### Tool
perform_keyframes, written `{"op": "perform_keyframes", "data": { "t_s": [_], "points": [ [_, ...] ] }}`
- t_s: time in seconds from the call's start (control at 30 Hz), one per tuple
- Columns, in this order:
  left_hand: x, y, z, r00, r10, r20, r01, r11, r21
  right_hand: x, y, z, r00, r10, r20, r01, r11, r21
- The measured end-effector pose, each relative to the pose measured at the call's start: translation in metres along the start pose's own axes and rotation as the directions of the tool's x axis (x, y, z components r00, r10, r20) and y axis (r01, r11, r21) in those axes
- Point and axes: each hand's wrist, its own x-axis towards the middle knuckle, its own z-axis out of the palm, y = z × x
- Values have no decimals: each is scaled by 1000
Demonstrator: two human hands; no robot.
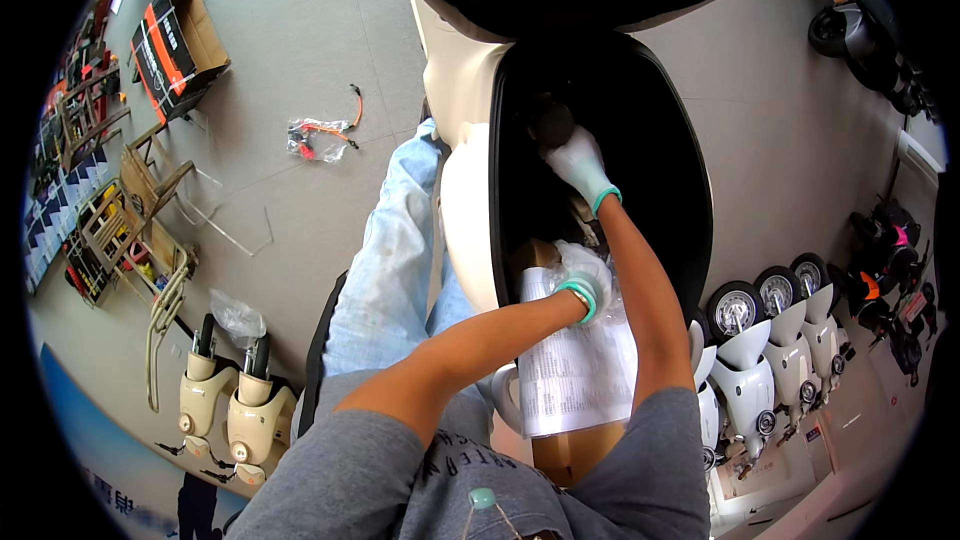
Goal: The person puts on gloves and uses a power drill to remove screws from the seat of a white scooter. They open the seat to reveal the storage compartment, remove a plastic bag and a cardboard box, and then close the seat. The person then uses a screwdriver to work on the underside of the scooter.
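Cardboard in black and orange is forming an opened carton (165, 58) on the grey floor at the left, while two cream scooters (250, 425) are standing toward the lower edge and a clear packet (303, 143) with orange cables is lying farther over. Next, pale jeans (375, 280) are showing beside a cream scooter body (465, 220), whose black storage compartment (660, 130) is gaping open.

Inside, near the left wall, a dark round thing (552, 124) is sitting in shadow, right at the fingertips of the gloved right hand (580, 162); whether those fingers are gripping it or merely touching it, I cannot tell. It is looking solid, probably fairly heavy for its bulk, and perhaps smooth enough to be slipping under a glove, so its sides would be offering the surer hold. Nearer the person, the gloved left hand (582, 278) is resting at the upper end of some printed sheets (575, 370); its fingers are hiding too much for me to say whether they are closing on anything. Being paper, the sheets are likely light, limp and easily creased, best taken by opposite edges; brown cardboard (580, 452) is showing below them.

Farther right, white scooters (745, 390) are standing in a row
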Motion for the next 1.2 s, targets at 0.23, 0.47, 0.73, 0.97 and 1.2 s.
{"op": "perform_keyframes", "data": {
  "t_s": [0.23,0.47,0.73,0.97,1.2],
  "points": [
    [-9,-8,-10,994,-7,-113,-5,994,-110,-7,-37,-8,998,-58,20,62,946,-318],
    [-20,-14,-19,996,25,-86,-37,990,-135,-5,-41,-16,996,27,83,0,949,-316],
    [24,4,14,988,-38,-149,24,995,-94,-4,-3,11,998,68,15,-62,973,-224],
    [18,-8,-4,975,-126,-181,96,981,-168,-20,-21,-7,998,67,-3,-66,971,-229],
    [-21,-43,-42,971,-56,-231,17,985,-169,-18,-8,-26,996,-81,24,84,984,-157]
  ]
}}
